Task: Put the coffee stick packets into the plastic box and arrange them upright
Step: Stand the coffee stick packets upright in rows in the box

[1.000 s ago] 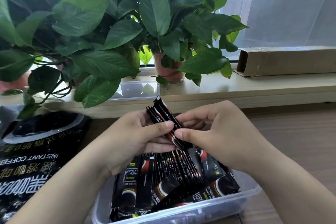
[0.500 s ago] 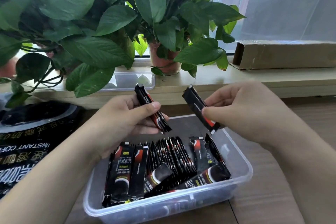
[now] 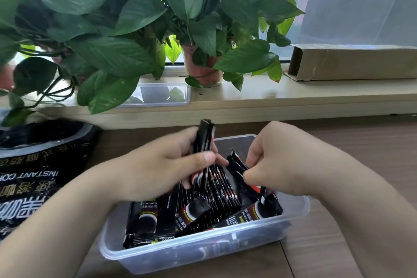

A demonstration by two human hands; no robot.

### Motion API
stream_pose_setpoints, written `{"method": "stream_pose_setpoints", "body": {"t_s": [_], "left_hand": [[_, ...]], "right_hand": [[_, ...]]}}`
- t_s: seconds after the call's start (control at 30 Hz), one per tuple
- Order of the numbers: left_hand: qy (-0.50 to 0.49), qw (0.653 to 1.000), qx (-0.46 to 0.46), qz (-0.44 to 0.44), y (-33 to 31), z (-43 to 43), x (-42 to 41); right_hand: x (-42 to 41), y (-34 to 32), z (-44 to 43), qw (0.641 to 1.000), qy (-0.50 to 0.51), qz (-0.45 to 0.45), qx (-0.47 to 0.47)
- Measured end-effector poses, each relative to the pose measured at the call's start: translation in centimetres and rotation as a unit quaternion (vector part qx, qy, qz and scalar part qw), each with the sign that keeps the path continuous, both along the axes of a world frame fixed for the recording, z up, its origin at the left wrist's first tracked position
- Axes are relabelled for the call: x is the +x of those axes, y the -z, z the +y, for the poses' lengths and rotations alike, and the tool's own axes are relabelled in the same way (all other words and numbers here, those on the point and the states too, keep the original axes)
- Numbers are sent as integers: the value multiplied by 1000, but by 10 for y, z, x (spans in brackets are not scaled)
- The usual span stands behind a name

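A clear plastic box [image 3: 203,253] stands on the wooden table in front of me, holding several black coffee stick packets [image 3: 216,196], some on edge in a row, some lying slanted at the front. My left hand [image 3: 162,169] grips a small bundle of packets [image 3: 204,136] nearly upright over the box's left half. My right hand [image 3: 277,165] pinches another few packets [image 3: 237,165] and holds them tilted, low inside the box at the right end of the row.
A large black instant-coffee bag [image 3: 29,178] lies at the left. Behind the table runs a windowsill with leafy potted plants [image 3: 140,29], a second clear plastic box [image 3: 162,95] and a long cardboard box [image 3: 352,63].
Both hands have dropped from above the box into it. The right hand has carried its packets down to the row; the left hand has turned its bundle nearly upright.
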State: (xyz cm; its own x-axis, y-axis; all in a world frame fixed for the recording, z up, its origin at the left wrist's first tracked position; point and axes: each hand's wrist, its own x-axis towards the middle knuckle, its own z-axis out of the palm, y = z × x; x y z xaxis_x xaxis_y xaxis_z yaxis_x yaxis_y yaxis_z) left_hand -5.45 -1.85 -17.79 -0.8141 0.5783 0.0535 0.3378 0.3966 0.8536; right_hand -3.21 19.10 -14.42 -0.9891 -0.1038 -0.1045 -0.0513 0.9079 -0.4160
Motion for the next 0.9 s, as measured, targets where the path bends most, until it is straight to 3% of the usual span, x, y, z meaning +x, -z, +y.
{"method": "stream_pose_setpoints", "body": {"t_s": [0.13,0.37,0.57,0.73,0.9], "left_hand": [[74,991,-113,19,2,-2,3],[120,968,-219,34,5,11,0],[111,971,-207,52,7,10,0],[109,975,-184,62,5,10,0],[71,986,-142,56,6,10,4]], "right_hand": [[1,-3,1,999,-7,-5,31],[0,-10,10,997,-21,-26,70],[-6,-2,3,998,-10,6,67],[-6,8,-13,997,-33,-27,61],[-14,29,-19,993,-46,3,108]]}}
